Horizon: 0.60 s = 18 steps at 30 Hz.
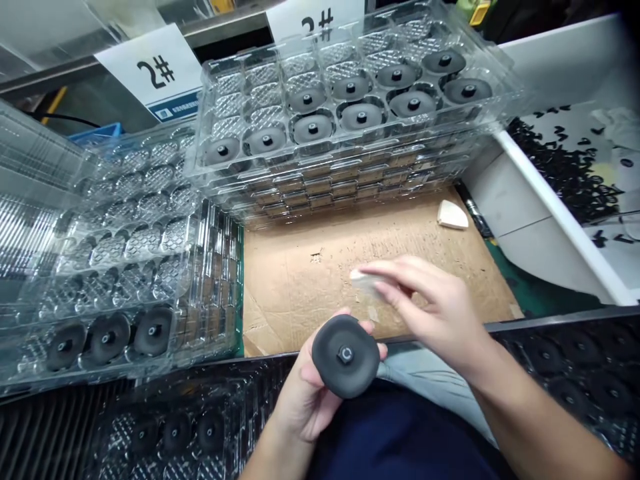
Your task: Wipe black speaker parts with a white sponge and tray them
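Dark grey rounded disc point(345, 357) with a central hex boss point(345, 355) sat in the left hand point(305, 400), held over the lap, boss facing up. Grip was wide, cupped behind the disc with fingertips at its rim. Right hand point(430, 310) held a small white pad point(364, 281) in a narrow pinch, near the disc but not touching it. Step in hand: both items held close together, pad not on the disc.

Behind them, a cardboard sheet point(300, 293) carried a white wedge point(453, 215). Clear blister trays point(240, 87) ahead held more grey discs point(363, 117); another clear tray point(125, 233) lay left. Black tray point(570, 373) at lower right held dark discs. White bin point(565, 167) held black pieces. "2#" cards point(155, 67) stood behind.
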Tool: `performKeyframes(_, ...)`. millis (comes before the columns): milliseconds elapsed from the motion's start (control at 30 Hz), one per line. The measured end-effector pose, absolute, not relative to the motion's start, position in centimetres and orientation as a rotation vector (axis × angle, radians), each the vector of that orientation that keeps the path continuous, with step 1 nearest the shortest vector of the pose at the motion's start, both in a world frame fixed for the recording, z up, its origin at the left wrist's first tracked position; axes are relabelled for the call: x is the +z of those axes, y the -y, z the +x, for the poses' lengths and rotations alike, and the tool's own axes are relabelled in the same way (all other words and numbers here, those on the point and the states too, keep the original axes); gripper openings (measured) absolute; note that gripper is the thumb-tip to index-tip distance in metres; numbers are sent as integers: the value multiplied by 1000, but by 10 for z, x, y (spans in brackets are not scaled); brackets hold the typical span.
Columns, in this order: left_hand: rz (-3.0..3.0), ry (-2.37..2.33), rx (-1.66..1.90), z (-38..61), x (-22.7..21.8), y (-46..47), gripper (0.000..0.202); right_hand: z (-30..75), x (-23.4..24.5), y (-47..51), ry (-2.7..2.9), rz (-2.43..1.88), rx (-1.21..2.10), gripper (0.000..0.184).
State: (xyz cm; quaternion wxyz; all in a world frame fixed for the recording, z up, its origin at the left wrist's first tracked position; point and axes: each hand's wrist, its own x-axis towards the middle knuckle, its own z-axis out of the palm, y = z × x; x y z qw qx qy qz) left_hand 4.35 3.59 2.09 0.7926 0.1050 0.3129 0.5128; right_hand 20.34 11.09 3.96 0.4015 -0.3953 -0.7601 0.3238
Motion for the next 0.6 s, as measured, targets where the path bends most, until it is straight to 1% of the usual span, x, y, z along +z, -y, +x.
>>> performKeyframes(67, 217, -613, 1134, 43, 24, -35, 54, 209, 18, -107, 1886, -1193, 901, 21)
performKeyframes(100, 212, -598, 1133, 43, 25, -35, 52, 211, 5, -102, 1920, -1218, 957, 22)
performKeyframes(200, 197, -608, 1132, 42, 26, -36, 54, 212, -30, -83, 2073, -1176, 1075, 21)
performKeyframes(300, 204, -631, 1140, 43, 26, -39, 55, 214, -40, -75, 2103, -1195, 1100, 19)
performKeyframes(367, 222, -642, 1148, 45, 26, -39, 54, 216, -25, -76, 1991, -1267, 1081, 20)
performKeyframes(467, 235, -695, 1167, 50, 28, -38, 54, 214, 21, -76, 1736, -1267, 939, 22)
performKeyframes(533, 252, -744, 1191, 54, 29, -37, 53, 208, 51, -72, 1752, -1079, 822, 23)
performKeyframes(600, 258, -804, 1217, 56, 28, -34, 46, 199, 69, -68, 1911, -843, 781, 24)
